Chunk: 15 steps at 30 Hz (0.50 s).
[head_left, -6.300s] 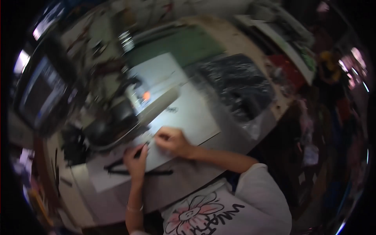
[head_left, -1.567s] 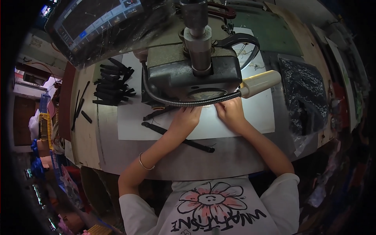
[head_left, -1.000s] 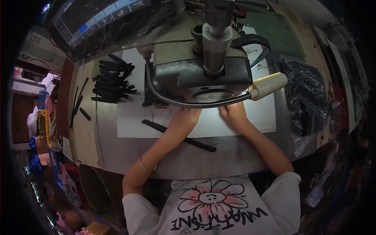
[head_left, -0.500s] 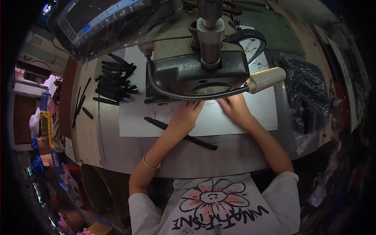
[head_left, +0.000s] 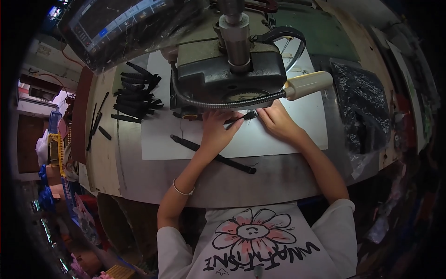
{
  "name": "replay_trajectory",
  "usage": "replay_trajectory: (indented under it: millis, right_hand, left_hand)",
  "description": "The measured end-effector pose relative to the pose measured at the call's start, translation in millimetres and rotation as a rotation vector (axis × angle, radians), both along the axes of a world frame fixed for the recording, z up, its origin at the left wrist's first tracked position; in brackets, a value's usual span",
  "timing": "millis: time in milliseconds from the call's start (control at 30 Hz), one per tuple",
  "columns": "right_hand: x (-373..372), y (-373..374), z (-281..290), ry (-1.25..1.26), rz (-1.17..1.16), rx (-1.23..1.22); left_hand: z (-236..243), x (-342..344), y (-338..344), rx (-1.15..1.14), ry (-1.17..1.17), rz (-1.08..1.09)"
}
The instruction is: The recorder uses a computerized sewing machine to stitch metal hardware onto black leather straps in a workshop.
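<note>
- person's shirt (head_left: 260, 246) – white, flower print, at the lower edge; both forearms reach up over the metal worktable (head_left: 153, 179).
- long black strap (head_left: 211, 153) – lies slantwise across the white sheet (head_left: 302, 130), partly under the left wrist; a loose end could drag or snag if the wrist shifts.
- left hand (head_left: 218, 132) – flat, fingers together, pressing on the sheet beside a short black strap piece (head_left: 241, 118).
- right hand (head_left: 278, 122) – fingers closed on the other end of that piece, which sits just under the head of the industrial sewing machine (head_left: 227, 76).
- risk – fingertips of both hands lie very near the needle zone, which the machine head hides; a slip could bring them under it, or skew the piece.
- gooseneck lamp (head_left: 309, 83) – close above the right hand; a lifted hand could knock it.
- pile of black strap pieces (head_left: 134, 95) – far left, well apart.
- black plastic bag (head_left: 364, 109) – far right.
</note>
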State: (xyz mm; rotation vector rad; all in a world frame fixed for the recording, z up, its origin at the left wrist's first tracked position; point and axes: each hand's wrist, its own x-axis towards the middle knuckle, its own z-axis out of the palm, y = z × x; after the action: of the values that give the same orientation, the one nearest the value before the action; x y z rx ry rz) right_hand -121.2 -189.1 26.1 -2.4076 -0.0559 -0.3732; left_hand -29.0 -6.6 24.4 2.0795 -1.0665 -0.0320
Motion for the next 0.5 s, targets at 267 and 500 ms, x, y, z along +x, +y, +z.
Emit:
replay_trajectory:
  millis: [267,500]
  right_hand:
    - [-10,14,7,-0.089,0.104,0.03]
    - [-47,38,11,-0.153,0.271,-0.128]
  left_hand:
    - [7,2,15,0.062,0.035,-0.137]
    - [4,10,97,0.079,-0.03,-0.063]
